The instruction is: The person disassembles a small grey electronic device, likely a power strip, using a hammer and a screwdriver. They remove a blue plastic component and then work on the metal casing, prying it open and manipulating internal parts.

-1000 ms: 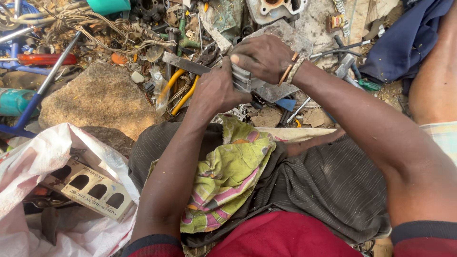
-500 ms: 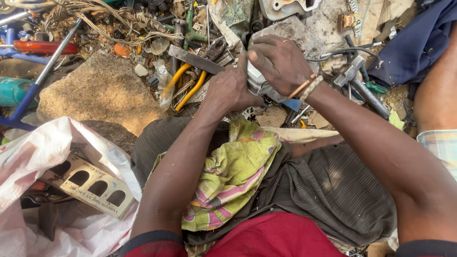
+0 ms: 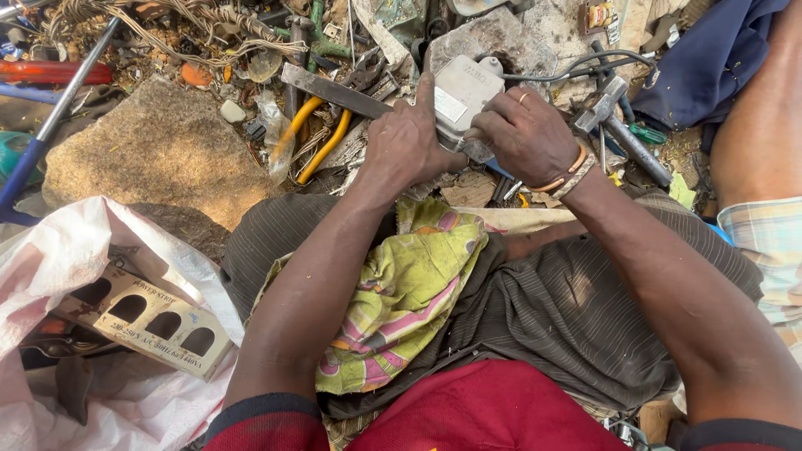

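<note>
Both hands grip a small white plastic electrical box [image 3: 461, 93] held over my lap, above a pile of scrap. My left hand [image 3: 407, 142] clasps its left side, index finger stretched up along the casing. My right hand [image 3: 526, 135], wearing a ring and wrist bands, closes over its lower right part. Whether a tool is in that hand I cannot tell. A flat metal bar [image 3: 334, 90] lies just left of the left hand. Yellow-handled pliers [image 3: 316, 138] rest below the bar.
A large brown stone [image 3: 154, 150] lies at left. A white sack [image 3: 75, 334] at lower left holds a cream power strip casing [image 3: 150, 321]. A hammer [image 3: 622, 117] and blue cloth [image 3: 710, 58] are at right, beside another person's leg [image 3: 756, 142]. A green patterned cloth [image 3: 401, 292] covers my lap.
The white box has been turned and raised, its flat face now showing. My right hand has shifted from on top of it to its lower right side.
</note>
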